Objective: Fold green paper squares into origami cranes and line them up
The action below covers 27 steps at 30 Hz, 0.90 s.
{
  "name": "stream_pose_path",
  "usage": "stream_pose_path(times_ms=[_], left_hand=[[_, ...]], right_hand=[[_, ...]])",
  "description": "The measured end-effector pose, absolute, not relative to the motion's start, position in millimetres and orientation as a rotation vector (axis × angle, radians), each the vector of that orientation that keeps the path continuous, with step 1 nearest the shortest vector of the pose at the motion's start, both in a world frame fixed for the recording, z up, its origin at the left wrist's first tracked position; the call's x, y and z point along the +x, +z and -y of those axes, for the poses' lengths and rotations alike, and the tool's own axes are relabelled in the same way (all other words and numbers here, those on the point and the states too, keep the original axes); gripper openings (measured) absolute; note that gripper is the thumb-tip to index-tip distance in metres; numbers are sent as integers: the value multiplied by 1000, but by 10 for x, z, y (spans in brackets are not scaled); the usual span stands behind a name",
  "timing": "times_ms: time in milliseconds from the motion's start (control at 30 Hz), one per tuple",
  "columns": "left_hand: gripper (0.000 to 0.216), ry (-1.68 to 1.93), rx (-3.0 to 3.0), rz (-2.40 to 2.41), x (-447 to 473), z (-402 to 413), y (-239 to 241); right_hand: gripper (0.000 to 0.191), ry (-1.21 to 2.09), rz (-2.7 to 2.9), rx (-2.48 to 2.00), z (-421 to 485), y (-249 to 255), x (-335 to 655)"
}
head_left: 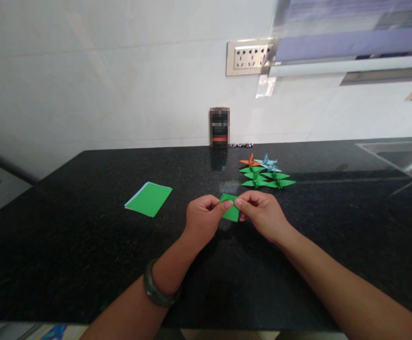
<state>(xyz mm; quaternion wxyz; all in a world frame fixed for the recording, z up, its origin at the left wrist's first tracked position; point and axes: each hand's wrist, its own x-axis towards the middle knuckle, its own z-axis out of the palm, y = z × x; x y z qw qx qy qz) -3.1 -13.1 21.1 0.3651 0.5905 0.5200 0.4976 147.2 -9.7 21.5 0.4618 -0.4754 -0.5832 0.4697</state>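
Observation:
A small folded green paper (pixel 231 210) is pinched between both my hands just above the black countertop (pixel 85 236). My left hand (pixel 203 221) grips its left side with thumb and fingers; a dark bracelet sits on that wrist. My right hand (pixel 260 215) holds the paper's upper right edge. Left of the hands, a stack of green paper sheets (pixel 149 199) lies flat on the counter.
Several finished folded paper cranes (pixel 266 175), green, orange and light blue, sit behind my right hand. A small dark box (pixel 219 126) stands against the white wall. A socket panel (pixel 250 57) is on the wall; a steel sink (pixel 404 158) lies at the far right.

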Motion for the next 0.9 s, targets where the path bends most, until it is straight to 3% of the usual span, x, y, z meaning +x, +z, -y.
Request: stream_pose_path(times_ms=[467, 900], left_hand=[[18, 1307, 1483, -1251, -74, 98, 219], [40, 1232, 1308, -1123, -66, 62, 163]], right_hand=[[26, 1118, 1492, -1183, 91, 220, 1490], [28, 1090, 1529, -1174, 105, 249, 1472]])
